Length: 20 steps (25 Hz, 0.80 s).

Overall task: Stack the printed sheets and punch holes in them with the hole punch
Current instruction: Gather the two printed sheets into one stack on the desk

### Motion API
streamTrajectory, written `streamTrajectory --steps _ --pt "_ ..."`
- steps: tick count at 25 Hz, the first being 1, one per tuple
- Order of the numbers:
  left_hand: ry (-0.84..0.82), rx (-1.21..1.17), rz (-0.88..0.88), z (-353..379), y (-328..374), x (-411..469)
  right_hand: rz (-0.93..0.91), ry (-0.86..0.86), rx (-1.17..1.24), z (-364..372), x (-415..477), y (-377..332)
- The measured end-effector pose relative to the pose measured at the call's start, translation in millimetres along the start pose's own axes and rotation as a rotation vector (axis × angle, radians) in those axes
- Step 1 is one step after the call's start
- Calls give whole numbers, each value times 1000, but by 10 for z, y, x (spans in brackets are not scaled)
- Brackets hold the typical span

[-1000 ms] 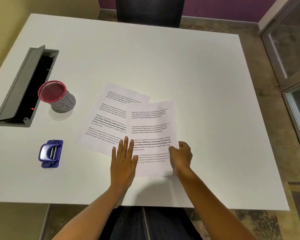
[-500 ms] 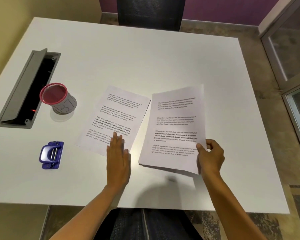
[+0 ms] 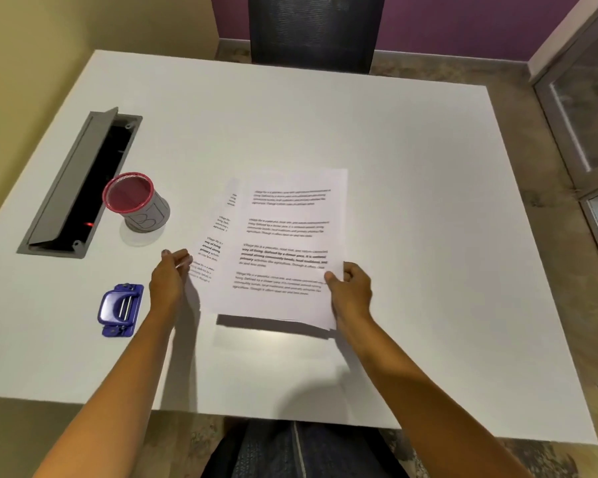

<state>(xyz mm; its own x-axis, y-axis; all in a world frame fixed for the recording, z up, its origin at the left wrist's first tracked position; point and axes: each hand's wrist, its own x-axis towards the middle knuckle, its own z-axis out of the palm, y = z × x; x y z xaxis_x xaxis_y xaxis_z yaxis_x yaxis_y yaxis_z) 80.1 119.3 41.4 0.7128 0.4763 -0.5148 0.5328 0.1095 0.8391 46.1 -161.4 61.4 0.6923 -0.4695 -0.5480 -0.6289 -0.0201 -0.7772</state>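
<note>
Paper held by the right hand has swung back over the sheet pinched in the left hand, so both printed sheets nearly stack mid-frame, while the hole punch waits untouched at lower left.

office / meeting room | white table with grey cable hatch set in top, flap tilted open | black mesh chair at far side | mesh pen cup, blue hole punch, printed sheets | glass partition on right, purple wall
</note>
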Motion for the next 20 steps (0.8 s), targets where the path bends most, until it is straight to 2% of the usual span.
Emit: streamTrajectory --steps 2,4,7,15,20 --pt "-8 226 84 -43 19 42 21 -37 -50 261 16 41" --pt "5 511 251 -41 -4 63 40 -61 -99 461 39 68" --pt "-8 720 419 28 -51 90 25 -80 -227 672 56 66" --pt "-6 946 348 225 -134 -11 22 -20 -562 966 -14 35" --pt "-12 875 355 332 -189 -153 7 -9 -491 1043 -95 -75"
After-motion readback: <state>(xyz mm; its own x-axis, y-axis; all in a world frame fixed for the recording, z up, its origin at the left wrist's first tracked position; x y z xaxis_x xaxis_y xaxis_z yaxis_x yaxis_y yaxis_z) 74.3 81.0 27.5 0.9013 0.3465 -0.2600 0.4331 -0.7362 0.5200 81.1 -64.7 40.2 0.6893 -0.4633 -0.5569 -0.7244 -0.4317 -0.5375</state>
